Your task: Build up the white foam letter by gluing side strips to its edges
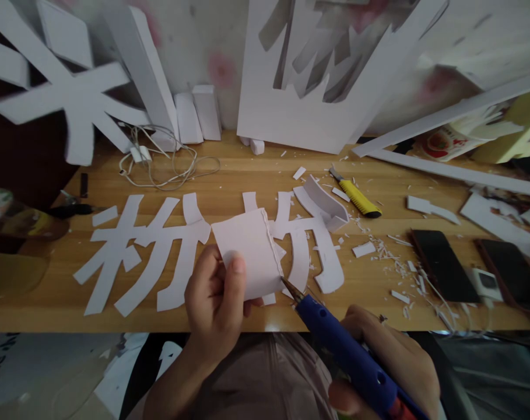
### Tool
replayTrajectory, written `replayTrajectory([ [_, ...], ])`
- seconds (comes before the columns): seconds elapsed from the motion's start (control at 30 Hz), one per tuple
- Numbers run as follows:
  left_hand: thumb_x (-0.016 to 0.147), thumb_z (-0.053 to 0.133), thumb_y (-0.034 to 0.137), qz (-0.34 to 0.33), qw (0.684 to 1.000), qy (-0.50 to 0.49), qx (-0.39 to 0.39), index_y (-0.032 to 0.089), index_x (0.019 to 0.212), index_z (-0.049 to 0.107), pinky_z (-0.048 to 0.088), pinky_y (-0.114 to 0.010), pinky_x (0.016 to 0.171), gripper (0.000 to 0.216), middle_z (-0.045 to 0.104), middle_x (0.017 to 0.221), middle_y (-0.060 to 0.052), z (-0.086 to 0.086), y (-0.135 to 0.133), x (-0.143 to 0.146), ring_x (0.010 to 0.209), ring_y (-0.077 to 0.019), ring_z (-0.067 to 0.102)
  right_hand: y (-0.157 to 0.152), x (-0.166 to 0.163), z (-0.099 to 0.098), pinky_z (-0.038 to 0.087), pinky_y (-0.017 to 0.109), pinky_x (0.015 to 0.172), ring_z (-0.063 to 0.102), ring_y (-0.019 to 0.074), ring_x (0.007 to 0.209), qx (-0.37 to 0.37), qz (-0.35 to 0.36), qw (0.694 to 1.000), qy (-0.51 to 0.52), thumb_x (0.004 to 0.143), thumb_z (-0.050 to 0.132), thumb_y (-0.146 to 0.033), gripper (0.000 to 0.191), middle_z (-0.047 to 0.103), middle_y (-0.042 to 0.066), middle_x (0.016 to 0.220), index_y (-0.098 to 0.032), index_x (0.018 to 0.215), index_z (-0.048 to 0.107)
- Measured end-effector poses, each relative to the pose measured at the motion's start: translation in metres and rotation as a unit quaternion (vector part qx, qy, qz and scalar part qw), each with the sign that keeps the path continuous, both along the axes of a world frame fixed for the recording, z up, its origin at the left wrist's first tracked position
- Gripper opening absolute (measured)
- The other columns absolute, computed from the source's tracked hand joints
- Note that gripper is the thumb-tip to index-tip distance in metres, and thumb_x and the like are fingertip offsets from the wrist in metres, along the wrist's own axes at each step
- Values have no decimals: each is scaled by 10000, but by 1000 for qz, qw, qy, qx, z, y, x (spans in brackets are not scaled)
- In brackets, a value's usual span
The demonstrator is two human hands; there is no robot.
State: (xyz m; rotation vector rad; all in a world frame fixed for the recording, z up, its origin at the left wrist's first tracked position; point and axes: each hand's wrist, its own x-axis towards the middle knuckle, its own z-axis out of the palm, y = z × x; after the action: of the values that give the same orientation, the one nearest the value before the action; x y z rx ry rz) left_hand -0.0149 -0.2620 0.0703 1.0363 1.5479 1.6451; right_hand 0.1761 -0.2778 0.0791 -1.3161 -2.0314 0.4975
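Head view: left fingers (236,269) pinch the white panel (254,248) above the worktop (247,174); right fingers (362,321) wrap the blue glue gun (341,341). Panel is likely light, stiff, easily dented: grip its faces, with the beaded edge (272,245) outside the fingers.

You sit in what looks like home craft workshop. Signs: light-brown wood-grain desk (251,172) before you, littered with small white board offcuts (363,249); yellow-handled utility knife (359,197); flat white cut-out characters (153,262); blue tool with pointed metal nozzle (335,338). Domestic hints: pale wall with pink blotches (221,67), black-screened phone (444,265).
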Motion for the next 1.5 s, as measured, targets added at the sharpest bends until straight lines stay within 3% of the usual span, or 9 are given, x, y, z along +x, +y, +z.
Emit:
replayTrajectory([
  [0.33,942,557,382,61,998,-19,-23,217,806,545,366,-107,295,214,520,493,89,11,2,12,320,-50,487,5,7,1,329,244,415,425,81,384,7,51,999,-11,875,426,-765,560,419,-73,543,-230,716,472],
  [0.53,957,546,377,4,1000,-1,11,221,823,535,386,-116,271,206,545,497,93,0,1,3,306,-67,524,6,9,-2,322,251,400,456,108,407,-7,46,998,-30,857,401,-792,572,445,-56,549,-237,742,477],
  [0.77,972,526,349,-14,1000,3,14,232,813,525,395,-111,270,197,552,502,98,-6,2,1,315,-68,540,7,10,-3,314,248,403,453,100,409,-5,38,999,-36,846,389,-801,589,453,-56,549,-230,729,471],
  [1.13,930,572,392,47,998,-31,-10,219,797,531,408,-111,284,222,536,505,94,3,7,7,316,-66,530,12,9,-1,347,242,388,473,93,376,-11,70,997,-29,864,442,-764,550,462,-61,530,-236,713,465],
  [1.5,938,566,361,30,999,-13,5,226,790,536,394,-121,261,203,534,477,98,2,9,5,292,-69,507,13,7,0,345,225,411,480,84,391,2,60,998,-29,882,411,-762,554,465,-69,541,-229,754,495],
])
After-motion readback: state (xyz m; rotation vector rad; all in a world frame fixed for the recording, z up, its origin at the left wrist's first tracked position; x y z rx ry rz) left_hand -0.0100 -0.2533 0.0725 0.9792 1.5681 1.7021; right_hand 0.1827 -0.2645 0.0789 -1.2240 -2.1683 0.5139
